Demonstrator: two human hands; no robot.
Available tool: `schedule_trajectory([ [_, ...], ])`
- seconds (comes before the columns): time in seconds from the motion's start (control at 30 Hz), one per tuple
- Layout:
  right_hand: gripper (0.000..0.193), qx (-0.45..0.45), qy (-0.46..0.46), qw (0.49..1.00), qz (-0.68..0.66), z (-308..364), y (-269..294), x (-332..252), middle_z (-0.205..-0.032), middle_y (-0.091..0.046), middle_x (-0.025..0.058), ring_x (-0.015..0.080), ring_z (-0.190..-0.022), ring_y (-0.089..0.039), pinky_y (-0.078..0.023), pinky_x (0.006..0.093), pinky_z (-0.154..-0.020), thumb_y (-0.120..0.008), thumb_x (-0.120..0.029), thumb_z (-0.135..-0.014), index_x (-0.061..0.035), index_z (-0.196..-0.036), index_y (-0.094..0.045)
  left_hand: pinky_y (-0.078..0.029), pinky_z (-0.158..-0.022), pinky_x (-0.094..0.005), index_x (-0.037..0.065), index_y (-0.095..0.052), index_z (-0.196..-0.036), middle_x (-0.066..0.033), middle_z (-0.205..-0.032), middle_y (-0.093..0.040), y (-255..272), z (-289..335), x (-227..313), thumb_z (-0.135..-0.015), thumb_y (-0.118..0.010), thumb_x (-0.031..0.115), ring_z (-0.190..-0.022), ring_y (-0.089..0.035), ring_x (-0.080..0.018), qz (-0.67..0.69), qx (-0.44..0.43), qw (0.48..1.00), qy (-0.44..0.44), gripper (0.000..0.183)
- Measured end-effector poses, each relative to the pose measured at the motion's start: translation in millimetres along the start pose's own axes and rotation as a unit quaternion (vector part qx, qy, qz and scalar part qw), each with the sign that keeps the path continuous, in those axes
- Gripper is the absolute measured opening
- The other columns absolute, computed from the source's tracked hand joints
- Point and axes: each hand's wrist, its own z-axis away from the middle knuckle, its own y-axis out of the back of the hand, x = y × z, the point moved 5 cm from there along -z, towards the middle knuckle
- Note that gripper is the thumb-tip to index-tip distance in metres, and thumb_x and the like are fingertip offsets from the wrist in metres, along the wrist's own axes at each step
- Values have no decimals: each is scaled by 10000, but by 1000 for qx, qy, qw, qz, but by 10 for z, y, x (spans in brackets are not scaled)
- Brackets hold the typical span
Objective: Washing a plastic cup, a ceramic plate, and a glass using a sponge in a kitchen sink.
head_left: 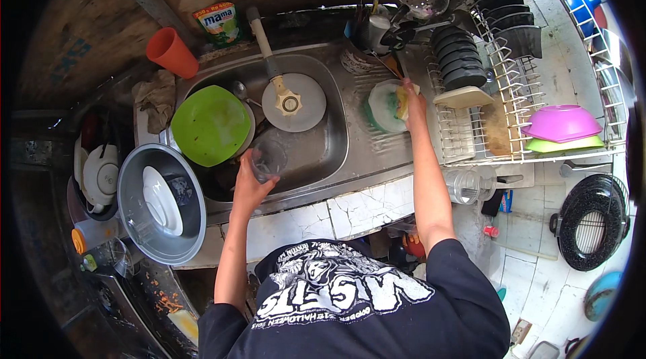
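Observation:
My left hand (250, 184) is wrapped round a clear drinking glass (270, 160) over the near side of the steel sink (309, 157). My right hand (416, 104) reaches to the ribbed drainboard, fingers closed on a yellow sponge (403, 103). The sponge is at the right rim of a small whitish bowl with green on it (383, 107). A green plastic plate (210, 125) leans in the left of the sink, partly covering another dish. Under the tap (290, 103) lies a white plate (311, 113), with a spoon (241, 89) to its left.
At left, a grey basin (131, 191) holds white dishes. An orange cup (172, 53), a cloth (155, 98) and a green pouch (219, 24) stand behind the sink. The white wire rack (501, 110) at right carries black bowls (460, 59) and a pink bowl (564, 122).

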Motion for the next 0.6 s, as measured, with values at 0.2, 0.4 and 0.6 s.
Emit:
schedule_trajectory([
  [0.2, 299, 64, -12, 998, -19, -50, 43, -11, -686, -571, 61, 165, -506, -526, -393, 293, -406, -632, -344, -843, -49, -858, -588, -415, -993, -394, -48, -319, -1340, -229, -1260, -520, -115, 105, -36, -637, -813, 142, -1185, -519, -358, -23, -27, 999, 8, 880],
  [0.4, 279, 117, 46, 992, 17, -105, 37, 16, -678, -556, 69, 181, -504, -525, -388, 301, -395, -603, -310, -841, -35, -798, -579, -415, -995, -397, -49, -317, -1344, -229, -1266, -528, -162, 125, -9, -629, -820, 158, -1185, -526, -359, -24, -28, 999, 8, 899],
  [0.6, 280, 73, 40, 994, 72, 30, -108, -78, -689, -551, 76, 195, -511, -532, -388, 324, -381, -582, -301, -848, -23, -817, -578, -417, -992, -386, -53, -339, -1333, -237, -1263, -509, -186, 154, -32, -647, -815, 138, -1198, -510, -350, -30, -31, 999, -4, 856],
])
